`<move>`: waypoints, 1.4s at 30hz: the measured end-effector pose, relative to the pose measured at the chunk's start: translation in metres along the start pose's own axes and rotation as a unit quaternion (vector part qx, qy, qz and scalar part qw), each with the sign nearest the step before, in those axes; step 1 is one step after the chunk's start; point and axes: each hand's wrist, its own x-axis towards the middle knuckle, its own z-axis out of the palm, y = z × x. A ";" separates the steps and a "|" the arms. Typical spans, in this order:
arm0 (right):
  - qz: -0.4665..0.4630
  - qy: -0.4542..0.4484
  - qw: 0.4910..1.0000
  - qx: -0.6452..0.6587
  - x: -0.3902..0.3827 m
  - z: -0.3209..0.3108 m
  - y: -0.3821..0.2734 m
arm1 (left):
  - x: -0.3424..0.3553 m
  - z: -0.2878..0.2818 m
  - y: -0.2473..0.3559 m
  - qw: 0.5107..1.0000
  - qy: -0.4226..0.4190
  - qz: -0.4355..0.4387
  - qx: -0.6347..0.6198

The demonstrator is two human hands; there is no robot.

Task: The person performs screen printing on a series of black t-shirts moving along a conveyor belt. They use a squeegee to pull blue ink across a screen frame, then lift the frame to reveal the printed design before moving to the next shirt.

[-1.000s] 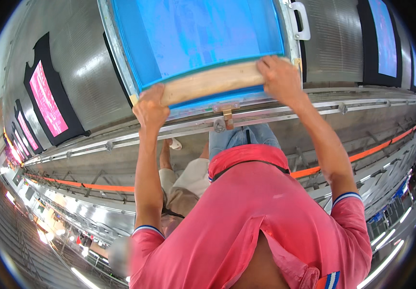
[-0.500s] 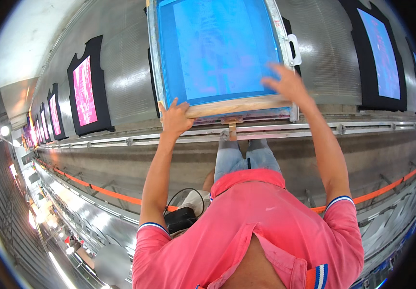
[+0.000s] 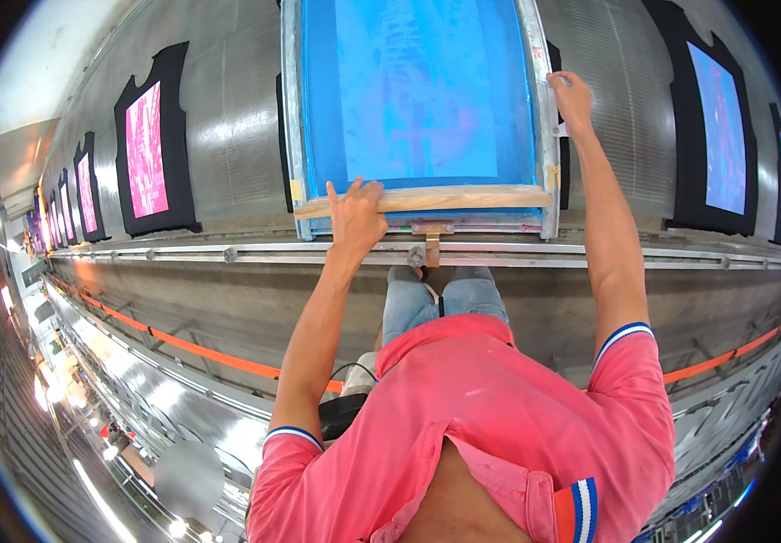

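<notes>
Left hand (image 3: 356, 217) at 7 o'clock on the blue-mesh frame (image 3: 292, 100), fingers part-spread over the wooden squeegee (image 3: 463, 198), which spans 6 o'clock. Right hand (image 3: 573, 101) at 3 o'clock, arm extended, fingers curled round side handle (image 3: 561, 131) (mostly hidden).

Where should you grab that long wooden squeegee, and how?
Probably near both ends, one hand each, coming from the person's side: the wooden squeegee is long and straight and lies crosswise along the near end of the blue screen. The left hand is on its left part.
</notes>
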 end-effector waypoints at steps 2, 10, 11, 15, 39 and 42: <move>0.002 0.013 1.000 -0.021 0.000 0.002 -0.001 | -0.001 0.003 -0.003 1.000 0.008 0.004 -0.010; -0.033 0.056 0.998 -0.027 -0.009 -0.011 -0.013 | -0.009 0.004 -0.005 0.998 0.025 0.023 -0.045; -0.039 0.068 0.997 -0.025 -0.013 -0.014 -0.012 | -0.009 0.002 -0.005 0.998 0.024 0.023 -0.053; -0.063 0.095 0.993 -0.035 -0.022 -0.035 -0.053 | -0.009 -0.005 -0.015 0.995 0.059 0.032 -0.078; -0.476 -0.272 0.755 -0.361 -0.153 0.240 -0.255 | 0.002 -0.018 -0.167 0.816 0.354 -0.330 -0.316; -0.480 -0.278 0.747 -0.366 -0.144 0.266 -0.271 | -0.018 -0.033 -0.189 0.904 0.263 -0.306 -0.143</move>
